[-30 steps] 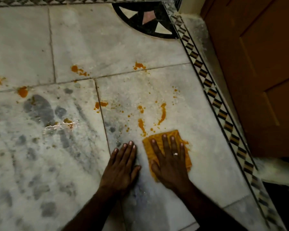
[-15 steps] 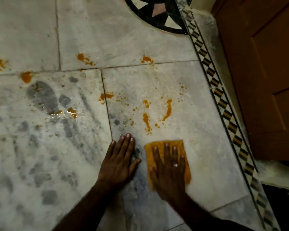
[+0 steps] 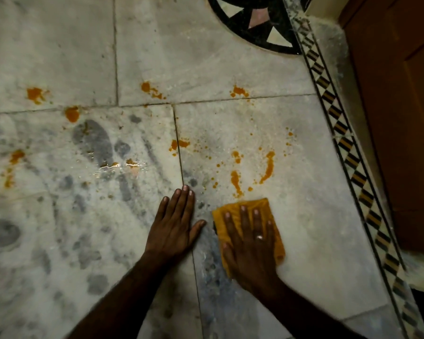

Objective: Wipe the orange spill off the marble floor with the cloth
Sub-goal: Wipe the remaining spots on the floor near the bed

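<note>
Orange spill [image 3: 236, 182] is dead ahead of the cloth [image 3: 261, 204], on the side away from the person. The nearest streak ends right at the cloth's front edge, touching or as good as. A curved streak [image 3: 268, 167] sits just right of it, slightly further out. The cloth is folded to a rectangle, long axis running away from the person, roughly in line with both streaks. My read: a straight push forward takes both, no sideways shift needed.

Right hand [image 3: 250, 250] owns the job. It lies flat on the cloth, fingers straight and spread, pressing it onto the marble floor [image 3: 311, 216]. No pinch in that grip, just palm pressure. Left hand [image 3: 174, 231] is flat on bare floor just left of the cloth, fingers together, thumb out toward the cloth's corner but not touching. Looks like a prop, not a worker.

Versus half a second ago: the cloth sat back from the near streak with a clear gap, and that gap is now closed. A second ago it was also up against that streak, so probably a back-and-forth stroke. Both streaks look the same shape throughout, nothing lifted yet. Left hand is in much the same spot.

Other blots [image 3: 72, 113] lie well apart, left and further out. Left hand is nearer those but has no cloth.
</note>
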